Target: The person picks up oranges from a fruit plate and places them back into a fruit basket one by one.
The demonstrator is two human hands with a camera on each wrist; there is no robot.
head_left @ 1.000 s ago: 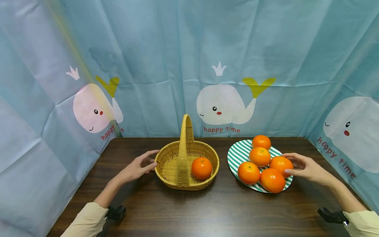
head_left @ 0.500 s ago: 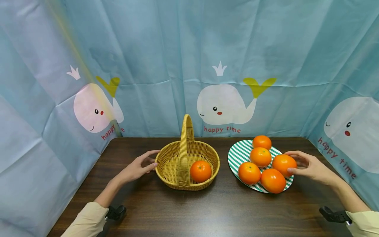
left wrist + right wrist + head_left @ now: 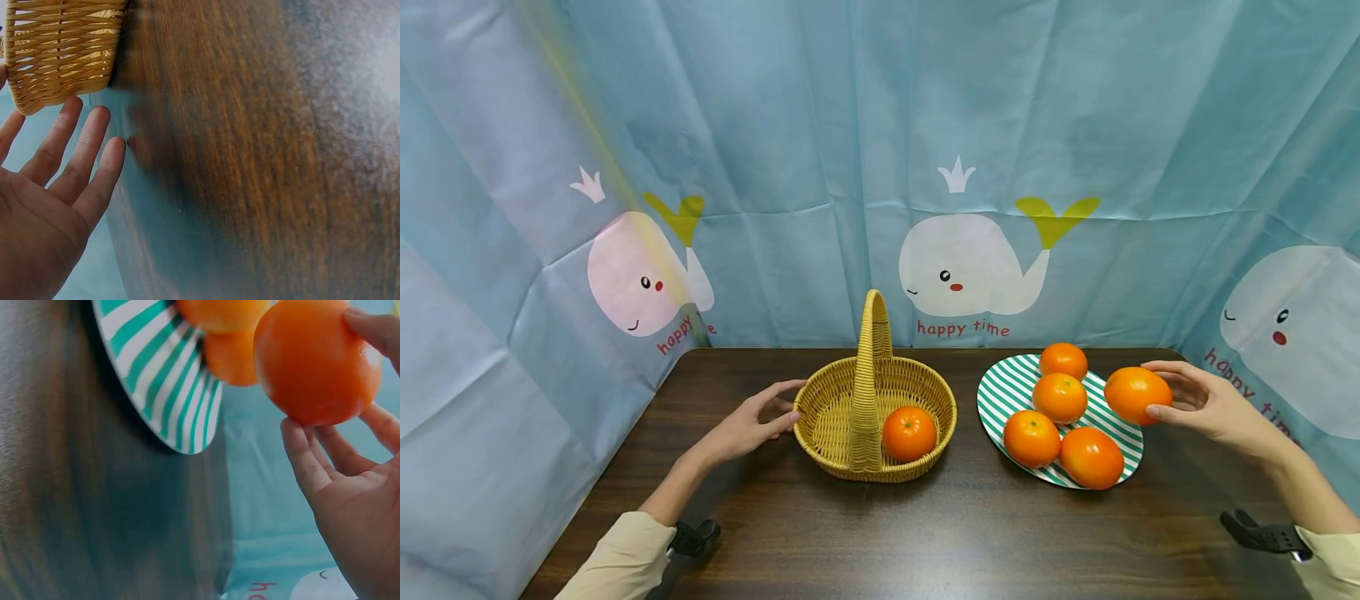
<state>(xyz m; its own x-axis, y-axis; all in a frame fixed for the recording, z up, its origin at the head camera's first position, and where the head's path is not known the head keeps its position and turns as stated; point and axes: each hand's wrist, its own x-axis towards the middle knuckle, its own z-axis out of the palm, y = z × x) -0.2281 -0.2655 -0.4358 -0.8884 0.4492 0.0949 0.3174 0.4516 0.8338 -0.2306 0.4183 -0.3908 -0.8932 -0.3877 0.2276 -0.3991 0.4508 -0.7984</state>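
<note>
Right hand (image 3: 1219, 412) grips orange fruit (image 3: 1136, 395), held up at right edge of striped plate (image 3: 1009, 382). Four fruits (image 3: 1060, 398) crowd plate. Left hand (image 3: 741, 429), fingers spread, touches basket (image 3: 829, 417); upright handle (image 3: 865, 392) spans basket, one fruit (image 3: 910, 433) inside. Brown worktop (image 3: 925, 533) beneath.

Looks woven, rough on basket (image 3: 891, 473); smooth, glossy on oranges (image 3: 1137, 393); wood-grained, shiny on table (image 3: 940, 542); creased, faintly shiny, cloth-like on curtain (image 3: 790, 125)

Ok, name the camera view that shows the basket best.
The head view: it shows nearly the whole basket, with its handle and the orange inside. The left wrist view catches only part of its woven side, by the left hand; the right wrist view shows none.
</note>
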